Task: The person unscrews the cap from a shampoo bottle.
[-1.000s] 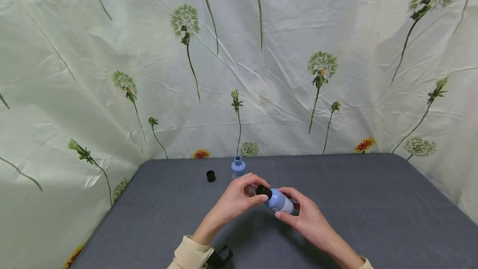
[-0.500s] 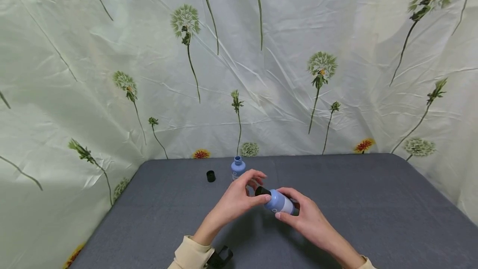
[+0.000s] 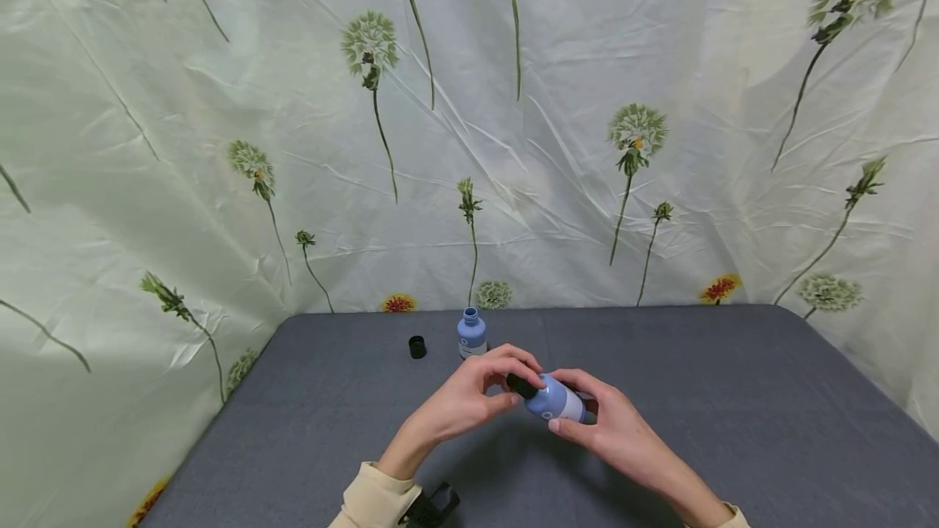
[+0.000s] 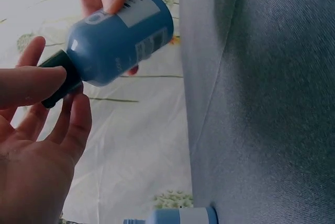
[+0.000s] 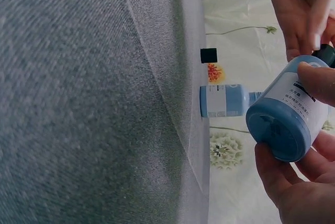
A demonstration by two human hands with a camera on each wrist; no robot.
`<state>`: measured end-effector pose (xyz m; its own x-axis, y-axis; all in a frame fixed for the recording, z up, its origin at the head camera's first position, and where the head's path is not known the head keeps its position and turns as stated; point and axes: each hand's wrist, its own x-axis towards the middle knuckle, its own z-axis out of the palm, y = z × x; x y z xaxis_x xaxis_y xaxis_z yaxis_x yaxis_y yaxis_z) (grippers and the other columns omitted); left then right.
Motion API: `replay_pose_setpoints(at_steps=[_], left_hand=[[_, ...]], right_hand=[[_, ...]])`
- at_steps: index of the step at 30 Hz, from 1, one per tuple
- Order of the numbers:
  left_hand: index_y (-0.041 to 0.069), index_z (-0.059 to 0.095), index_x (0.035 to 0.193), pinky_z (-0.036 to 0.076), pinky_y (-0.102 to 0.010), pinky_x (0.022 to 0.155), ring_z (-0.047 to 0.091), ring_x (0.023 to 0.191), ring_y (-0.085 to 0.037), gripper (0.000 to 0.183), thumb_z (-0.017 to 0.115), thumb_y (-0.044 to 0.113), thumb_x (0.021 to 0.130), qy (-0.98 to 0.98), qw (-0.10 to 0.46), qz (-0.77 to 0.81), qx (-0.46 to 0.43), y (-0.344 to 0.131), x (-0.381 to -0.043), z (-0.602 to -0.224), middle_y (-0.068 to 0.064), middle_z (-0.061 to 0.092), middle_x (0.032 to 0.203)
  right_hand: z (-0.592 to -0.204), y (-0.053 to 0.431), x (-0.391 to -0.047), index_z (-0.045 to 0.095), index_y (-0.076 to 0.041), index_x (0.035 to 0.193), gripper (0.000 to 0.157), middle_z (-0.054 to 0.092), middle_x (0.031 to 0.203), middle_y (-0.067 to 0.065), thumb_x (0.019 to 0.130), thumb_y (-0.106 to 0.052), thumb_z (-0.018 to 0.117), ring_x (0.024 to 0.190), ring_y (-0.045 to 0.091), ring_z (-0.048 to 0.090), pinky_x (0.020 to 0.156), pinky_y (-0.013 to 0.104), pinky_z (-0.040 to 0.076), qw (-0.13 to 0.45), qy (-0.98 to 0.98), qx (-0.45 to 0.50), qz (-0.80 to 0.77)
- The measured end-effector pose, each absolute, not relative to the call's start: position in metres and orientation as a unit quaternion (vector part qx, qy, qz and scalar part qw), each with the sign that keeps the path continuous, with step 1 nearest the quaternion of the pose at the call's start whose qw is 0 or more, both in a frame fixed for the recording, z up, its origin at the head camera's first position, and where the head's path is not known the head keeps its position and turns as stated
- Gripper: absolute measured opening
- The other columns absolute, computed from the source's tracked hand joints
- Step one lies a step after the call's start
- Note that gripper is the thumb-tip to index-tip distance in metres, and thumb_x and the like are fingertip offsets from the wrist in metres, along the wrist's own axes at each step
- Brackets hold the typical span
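Note:
A blue bottle (image 3: 548, 398) with a white label is held tilted above the table, its neck end toward my left hand. My right hand (image 3: 614, 430) grips the bottle's body near its base, thumb on the label side in the right wrist view. My left hand (image 3: 469, 398) has its thumb and fingers around the black cap (image 4: 63, 77), which sits on the bottle's neck. A second blue bottle (image 3: 472, 334) stands upright and uncapped behind the left hand. To its left on the table is a loose black cap (image 3: 416, 346).
A grey cloth covers the table (image 3: 697, 398). Behind and beside it hangs a pale curtain (image 3: 557, 186) printed with dandelions. A black strap-like device (image 3: 433, 505) is at the left wrist, by the cream sleeve (image 3: 377, 497).
The left fingers lifted off the cap a little half a second ago and now lie over it again. Hands and bottle have shifted slightly right in the head view.

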<state>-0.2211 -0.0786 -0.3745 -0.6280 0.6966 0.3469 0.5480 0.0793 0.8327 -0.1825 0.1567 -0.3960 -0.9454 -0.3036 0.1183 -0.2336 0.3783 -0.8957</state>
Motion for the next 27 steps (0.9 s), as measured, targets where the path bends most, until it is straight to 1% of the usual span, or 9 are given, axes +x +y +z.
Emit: replay_pose_setpoints(at_steps=[3,5,10,17,20,24,27], left_hand=[[0.012,0.070,0.115,0.049,-0.036,0.082,0.054,0.111,-0.017,0.036,0.060,-0.012,0.089,0.731,0.070,0.532,0.422,-0.0791,-0.2219,-0.3748,0.004,0.058,0.123],[0.013,0.070,0.115,0.049,-0.038,0.083,0.055,0.109,-0.017,0.035,0.062,-0.009,0.090,0.734,0.071,0.533,0.415,-0.0791,-0.2221,-0.3744,0.005,0.059,0.122],[0.021,0.069,0.116,0.050,-0.037,0.082,0.056,0.103,-0.015,0.030,0.067,0.003,0.092,0.759,0.062,0.522,0.385,-0.0783,-0.2209,-0.3729,0.008,0.061,0.117],[0.027,0.069,0.108,0.048,-0.030,0.076,0.055,0.093,-0.015,0.017,0.073,0.022,0.091,0.787,0.033,0.511,0.344,-0.0744,-0.2191,-0.3762,0.009,0.062,0.106],[0.029,0.070,0.106,0.045,-0.028,0.073,0.052,0.091,-0.020,0.015,0.072,0.026,0.092,0.795,0.021,0.500,0.344,-0.0741,-0.2189,-0.3797,0.009,0.061,0.101],[0.029,0.072,0.106,0.045,-0.027,0.072,0.048,0.091,-0.030,0.013,0.070,0.027,0.093,0.801,0.013,0.490,0.344,-0.0733,-0.2186,-0.3820,0.008,0.058,0.095],[0.029,0.072,0.106,0.046,-0.027,0.072,0.048,0.090,-0.030,0.013,0.069,0.028,0.094,0.806,0.012,0.484,0.341,-0.0720,-0.2188,-0.3815,0.007,0.056,0.093]], right_hand=[[-0.3953,0.1568,-0.1827,0.055,-0.006,0.132,0.056,0.058,0.127,0.012,0.085,-0.026,0.079,0.103,0.024,0.058,0.085,0.041,0.049,0.032,0.828,-0.162,-0.536],[-0.3949,0.1569,-0.1827,0.055,-0.005,0.132,0.056,0.058,0.127,0.012,0.085,-0.025,0.079,0.102,0.024,0.059,0.085,0.041,0.049,0.032,0.826,-0.163,-0.538],[-0.3944,0.1564,-0.1823,0.056,-0.005,0.131,0.055,0.058,0.125,0.012,0.084,-0.024,0.080,0.101,0.024,0.059,0.083,0.041,0.050,0.030,0.825,-0.161,-0.541],[-0.3968,0.1557,-0.1815,0.057,-0.007,0.129,0.054,0.059,0.124,0.011,0.083,-0.022,0.081,0.099,0.023,0.059,0.082,0.040,0.050,0.023,0.828,-0.146,-0.541],[-0.3993,0.1560,-0.1808,0.057,-0.007,0.129,0.054,0.059,0.124,0.010,0.083,-0.022,0.081,0.100,0.022,0.059,0.081,0.039,0.050,0.019,0.827,-0.151,-0.541],[-0.4013,0.1560,-0.1810,0.057,-0.008,0.129,0.054,0.059,0.124,0.011,0.083,-0.021,0.081,0.099,0.022,0.060,0.080,0.039,0.050,0.016,0.827,-0.156,-0.541],[-0.4016,0.1557,-0.1818,0.058,-0.008,0.129,0.054,0.059,0.123,0.011,0.082,-0.020,0.081,0.099,0.023,0.060,0.080,0.039,0.050,0.015,0.829,-0.147,-0.539]])
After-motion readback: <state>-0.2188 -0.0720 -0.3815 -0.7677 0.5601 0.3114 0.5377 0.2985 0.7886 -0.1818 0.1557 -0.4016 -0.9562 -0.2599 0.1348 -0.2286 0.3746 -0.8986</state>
